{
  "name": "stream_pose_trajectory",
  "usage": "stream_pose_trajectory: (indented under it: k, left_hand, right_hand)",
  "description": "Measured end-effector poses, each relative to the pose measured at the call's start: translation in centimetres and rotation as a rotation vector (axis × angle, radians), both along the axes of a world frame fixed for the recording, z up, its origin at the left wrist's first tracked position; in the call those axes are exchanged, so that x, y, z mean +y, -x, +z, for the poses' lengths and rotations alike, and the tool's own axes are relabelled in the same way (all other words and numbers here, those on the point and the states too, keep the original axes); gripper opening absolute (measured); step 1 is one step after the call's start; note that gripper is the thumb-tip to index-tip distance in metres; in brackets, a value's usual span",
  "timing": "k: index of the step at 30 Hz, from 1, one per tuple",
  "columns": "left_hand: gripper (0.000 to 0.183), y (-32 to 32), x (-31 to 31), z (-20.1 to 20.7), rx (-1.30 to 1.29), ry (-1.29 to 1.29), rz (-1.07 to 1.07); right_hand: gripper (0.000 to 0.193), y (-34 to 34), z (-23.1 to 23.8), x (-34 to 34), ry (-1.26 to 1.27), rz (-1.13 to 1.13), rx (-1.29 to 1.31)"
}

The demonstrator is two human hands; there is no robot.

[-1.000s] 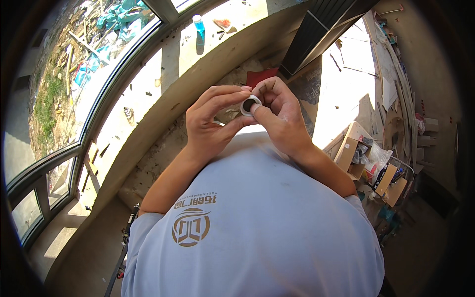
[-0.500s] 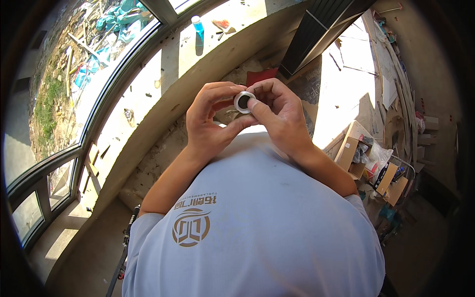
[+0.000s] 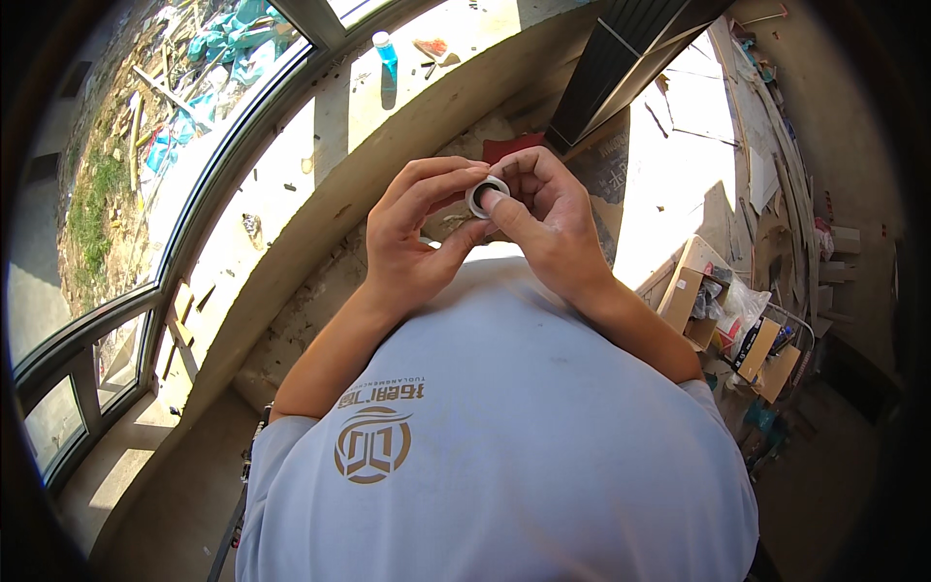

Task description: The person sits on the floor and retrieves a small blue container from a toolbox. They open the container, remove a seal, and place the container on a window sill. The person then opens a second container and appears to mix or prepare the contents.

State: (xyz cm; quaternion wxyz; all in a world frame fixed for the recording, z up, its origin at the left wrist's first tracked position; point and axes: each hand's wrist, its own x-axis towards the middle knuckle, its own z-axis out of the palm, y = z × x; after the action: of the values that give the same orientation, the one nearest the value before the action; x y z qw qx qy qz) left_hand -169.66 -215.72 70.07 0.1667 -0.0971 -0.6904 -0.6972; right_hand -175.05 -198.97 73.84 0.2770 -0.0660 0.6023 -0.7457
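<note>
A round gold emblem (image 3: 372,444) stands on the light grey shirt (image 3: 572,436), with a row of larger gold characters (image 3: 378,396) and a line of small letters (image 3: 394,379) next to it, while beyond the shirt faint pale lettering (image 3: 614,148) marks a dark board (image 3: 609,177).

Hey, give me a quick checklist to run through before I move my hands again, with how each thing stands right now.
1. Left hand gripping the white ring: ok, fingers above and thumb below.
2. Right hand on the ring: ok, its thumb presses at the opening.
3. Ring's opening unobstructed: not ok, that thumb partly covers it.
4. Ring's inside free of loose bits: cannot tell, it looks dark and small.
5. Blue bottle upright and away from both hands: ok, it stands on the ledge.
6. Cardboard box away from both hands: ok, off to the right.
</note>
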Motion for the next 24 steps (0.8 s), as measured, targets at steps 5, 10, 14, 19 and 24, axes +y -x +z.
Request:
stream_pose_trajectory:
  k: [5,10,14,19,24]
  left_hand:
    - [0.047,-0.2,0.3,0.0,0.013,0.024,0.017]
    - [0.046,-0.5,0.2,0.1,0.002,0.039,-0.015]
    - [0.046,-0.5,0.3,-0.1,-0.008,0.006,0.025]
    - [0.047,-0.6,0.2,-0.4,-0.030,-0.057,-0.004]
    - [0.051,-0.6,0.3,-0.6,-0.016,-0.101,-0.001]
  right_hand:
    - [0.015,-0.1,-0.3,0.2,-0.015,-0.001,0.040]
    - [0.017,0.0,-0.6,0.8,-0.067,0.072,0.101]
    - [0.019,-0.1,-0.7,0.6,-0.061,0.083,0.096]
    - [0.018,-0.5,-0.7,0.1,-0.006,0.001,0.015]
    - [0.019,-0.9,-0.8,-0.4,0.014,-0.027,0.027]
